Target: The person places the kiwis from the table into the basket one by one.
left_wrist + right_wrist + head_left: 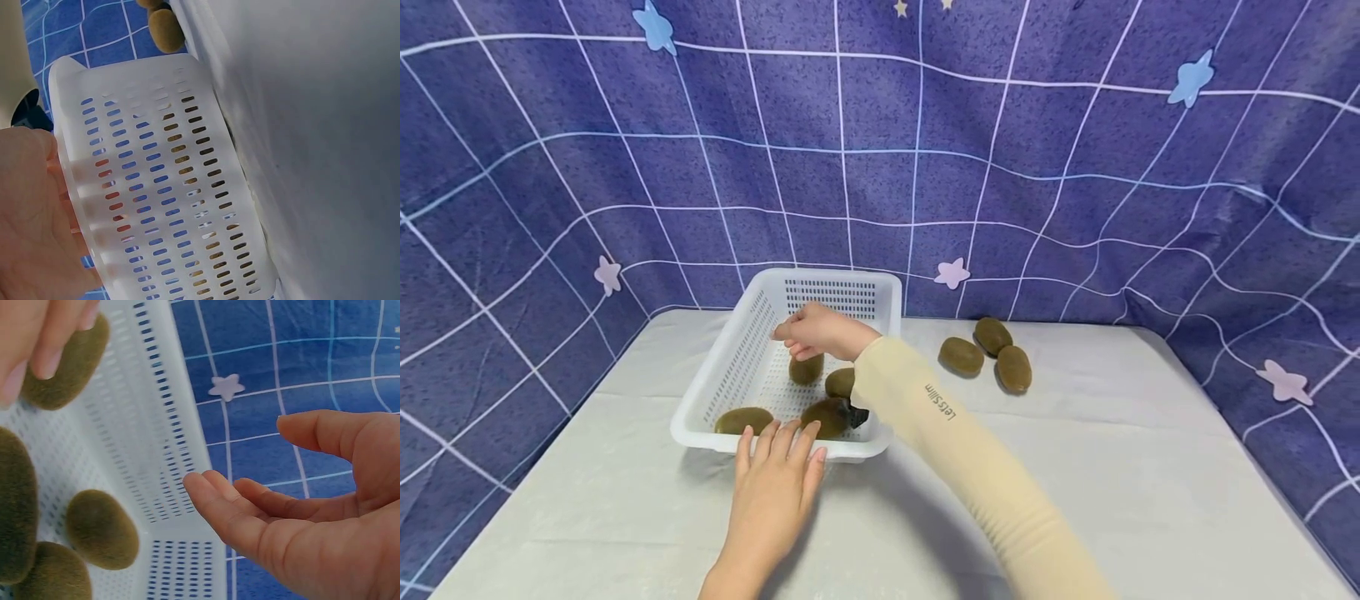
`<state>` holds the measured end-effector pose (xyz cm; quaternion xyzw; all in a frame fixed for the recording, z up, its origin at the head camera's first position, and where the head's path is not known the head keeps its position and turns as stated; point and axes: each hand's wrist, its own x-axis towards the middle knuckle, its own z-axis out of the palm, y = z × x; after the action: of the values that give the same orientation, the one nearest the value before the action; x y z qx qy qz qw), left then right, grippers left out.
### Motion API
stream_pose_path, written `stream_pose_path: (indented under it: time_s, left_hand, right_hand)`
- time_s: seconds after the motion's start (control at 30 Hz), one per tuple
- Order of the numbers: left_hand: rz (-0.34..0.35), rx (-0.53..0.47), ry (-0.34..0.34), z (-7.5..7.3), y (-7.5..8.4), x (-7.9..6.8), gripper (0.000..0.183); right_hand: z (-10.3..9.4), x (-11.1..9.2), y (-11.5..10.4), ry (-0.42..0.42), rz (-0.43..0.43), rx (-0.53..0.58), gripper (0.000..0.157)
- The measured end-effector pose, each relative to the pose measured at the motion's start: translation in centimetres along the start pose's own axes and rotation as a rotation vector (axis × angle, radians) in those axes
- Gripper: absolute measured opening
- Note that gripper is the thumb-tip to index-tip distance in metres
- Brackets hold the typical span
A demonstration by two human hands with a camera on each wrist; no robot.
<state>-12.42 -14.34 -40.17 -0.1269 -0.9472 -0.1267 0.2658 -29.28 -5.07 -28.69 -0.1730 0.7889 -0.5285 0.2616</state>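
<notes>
A white slotted plastic basket [696,408] stands on the table with several brown kiwifruit in it. One kiwifruit [743,420] lies by the near left corner, another [826,417] at the near wall. My left hand [772,492] holds the near rim, its fingers hooked over into the basket; they show through the slots in the left wrist view. Over the basket floor hovers my right hand [823,330], thumb and loosely bent fingers apart with nothing between them. Below it sits a kiwifruit [806,370], partly hidden by that hand. The right sleeve partly covers a further kiwifruit [839,382].
Right of the basket, three kiwifruit [961,357] lie grouped on the white-covered table [1120,467]. A purple gridded curtain [970,183] with star shapes rises behind and at both sides. A cream sleeve [955,450] crosses over the basket's right wall.
</notes>
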Motion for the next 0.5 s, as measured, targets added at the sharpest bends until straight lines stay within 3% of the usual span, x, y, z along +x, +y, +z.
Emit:
stream_pose_path:
  time_s: [0.3, 0.5]
  left_hand:
    - [0.013, -0.003, 0.024, 0.1, 0.0, 0.1, 0.039]
    - [0.018, -0.006, 0.023, 0.1, 0.0, 0.0, 0.040]
  right_hand:
    - [-1.7, -1.3, -0.6, 0.010, -0.054, 0.009, 0.042]
    - [-3.6, -2.2, -0.6, 0.011, -0.090, 0.042, 0.036]
